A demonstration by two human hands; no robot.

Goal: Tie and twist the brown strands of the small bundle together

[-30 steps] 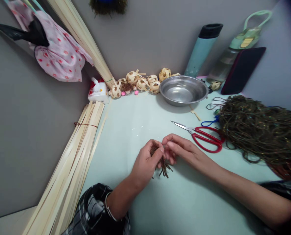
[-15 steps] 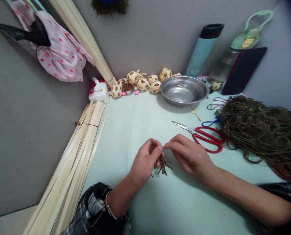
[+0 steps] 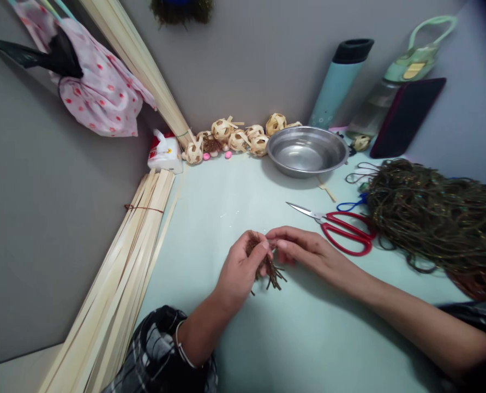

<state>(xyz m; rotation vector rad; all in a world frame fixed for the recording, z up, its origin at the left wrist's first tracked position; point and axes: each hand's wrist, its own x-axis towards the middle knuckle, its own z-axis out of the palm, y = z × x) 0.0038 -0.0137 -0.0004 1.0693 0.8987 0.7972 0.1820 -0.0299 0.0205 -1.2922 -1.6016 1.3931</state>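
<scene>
My left hand (image 3: 240,270) grips a small bundle of short brown cord pieces (image 3: 267,267) just above the pale green table (image 3: 308,338); loose ends fan out below the fingers. My right hand (image 3: 304,252) meets it from the right, fingertips pinching at the top of the bundle beside my left thumb. Red-handled scissors (image 3: 343,232) lie on the table just right of my right hand, blades pointing left.
A big heap of brown cord (image 3: 435,218) fills the right side. A steel bowl (image 3: 307,151), several woven balls (image 3: 238,136), two bottles (image 3: 339,82) and a dark phone (image 3: 406,117) line the back wall. Bamboo strips (image 3: 124,273) lie along the left edge.
My right hand drew back to the right from the bundle, then returned, its fingertips now pinching at the bundle's top again. My left hand stayed nearly still.
</scene>
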